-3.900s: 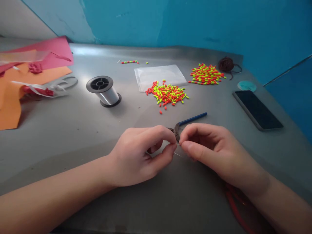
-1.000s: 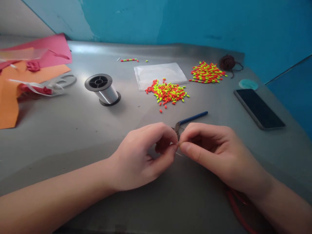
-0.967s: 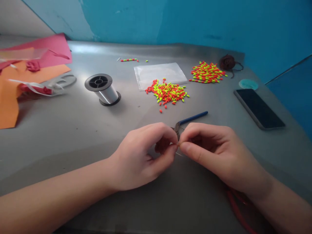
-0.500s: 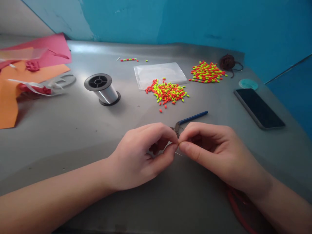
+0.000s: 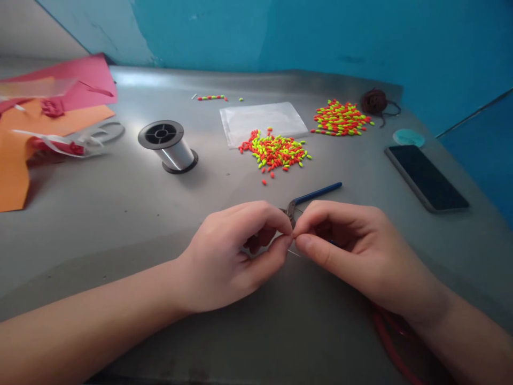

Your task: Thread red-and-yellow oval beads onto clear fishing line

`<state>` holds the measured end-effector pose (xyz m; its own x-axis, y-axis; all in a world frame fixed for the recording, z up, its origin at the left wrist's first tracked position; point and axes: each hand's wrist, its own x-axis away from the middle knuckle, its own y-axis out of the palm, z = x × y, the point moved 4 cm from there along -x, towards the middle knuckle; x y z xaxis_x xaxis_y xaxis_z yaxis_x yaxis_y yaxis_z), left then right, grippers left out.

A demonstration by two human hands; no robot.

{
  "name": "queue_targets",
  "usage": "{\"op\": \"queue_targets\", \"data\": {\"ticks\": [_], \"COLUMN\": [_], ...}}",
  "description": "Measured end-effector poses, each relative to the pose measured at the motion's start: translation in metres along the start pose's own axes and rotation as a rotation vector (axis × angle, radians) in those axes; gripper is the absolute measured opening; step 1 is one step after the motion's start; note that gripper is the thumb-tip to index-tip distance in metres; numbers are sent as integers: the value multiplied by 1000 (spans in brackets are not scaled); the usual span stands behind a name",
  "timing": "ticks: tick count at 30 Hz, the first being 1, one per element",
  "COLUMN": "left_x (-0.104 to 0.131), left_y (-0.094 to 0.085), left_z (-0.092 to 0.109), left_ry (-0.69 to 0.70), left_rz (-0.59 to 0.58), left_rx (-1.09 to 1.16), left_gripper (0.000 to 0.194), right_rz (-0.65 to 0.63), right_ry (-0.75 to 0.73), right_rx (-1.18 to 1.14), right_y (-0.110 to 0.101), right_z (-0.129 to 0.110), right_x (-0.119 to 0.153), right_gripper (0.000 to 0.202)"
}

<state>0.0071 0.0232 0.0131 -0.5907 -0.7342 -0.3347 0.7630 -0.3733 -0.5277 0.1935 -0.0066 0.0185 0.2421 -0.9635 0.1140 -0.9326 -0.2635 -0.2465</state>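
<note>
My left hand [image 5: 236, 256] and my right hand [image 5: 356, 251] meet fingertip to fingertip, each pinching thumb against index finger. A thin clear line [image 5: 295, 253] shows just below the pinch; the part between the fingertips is hidden. Behind the hands lie pliers with a blue handle [image 5: 318, 193], partly covered by my fingers. Farther back is a loose heap of red and yellow-green beads [image 5: 278, 151], spilling off the edge of a clear plastic bag [image 5: 264, 118]. A spool of clear line [image 5: 176, 155] stands to the left.
At the back right sit strung beads [image 5: 340, 118], a dark yarn ball [image 5: 373, 101], a teal disc [image 5: 409, 138] and a phone [image 5: 427, 178]. A short bead row [image 5: 212, 98] lies at the back. Orange paper [image 5: 14, 176], pink paper [image 5: 94, 80] and scissors [image 5: 108, 132] are at left.
Both hands stay almost in place, still pinched together. Only a slight shift of the fingertips and the line shows.
</note>
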Motion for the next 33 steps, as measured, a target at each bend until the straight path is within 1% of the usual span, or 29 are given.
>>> {"op": "queue_targets", "data": {"ticks": [10,17,33], "left_x": [0,1,1], "left_y": [0,1,0], "left_z": [-1,-1,1], "left_ry": [12,27,54], "left_rz": [7,-1,-6], "left_rx": [-4,-11,-18], "left_gripper": [11,10,10], "right_rz": [17,11,6], "right_ry": [18,25,7], "right_rx": [39,10,37], "right_y": [-1,0,-1], "right_z": [-1,-1,0], "right_x": [0,-1,0], "right_gripper": [12,12,14]}}
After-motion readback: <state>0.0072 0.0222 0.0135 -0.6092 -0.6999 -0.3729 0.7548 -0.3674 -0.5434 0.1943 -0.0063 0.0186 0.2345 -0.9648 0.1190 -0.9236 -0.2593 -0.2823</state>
